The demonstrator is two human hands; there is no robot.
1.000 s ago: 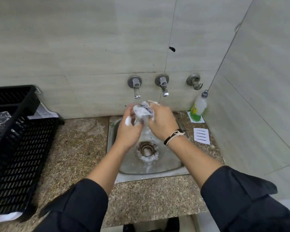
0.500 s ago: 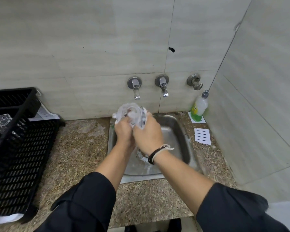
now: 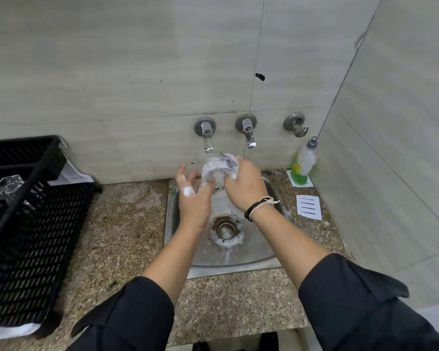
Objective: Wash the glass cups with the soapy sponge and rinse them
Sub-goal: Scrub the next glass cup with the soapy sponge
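Two hands (image 3: 219,191), soapy glass cup (image 3: 213,171) between

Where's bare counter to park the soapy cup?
Free: granite counter between the black crate and the sink, and the front strip below the sink. Crowded: right of the sink, with the soap bottle and paper label.

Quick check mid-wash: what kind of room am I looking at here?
Probably a small kitchen or pantry washing-up corner: a small stainless steel sink set in a speckled granite counter, chrome wall taps on pale tiles, a black plastic dish crate and a dish soap bottle beside it.
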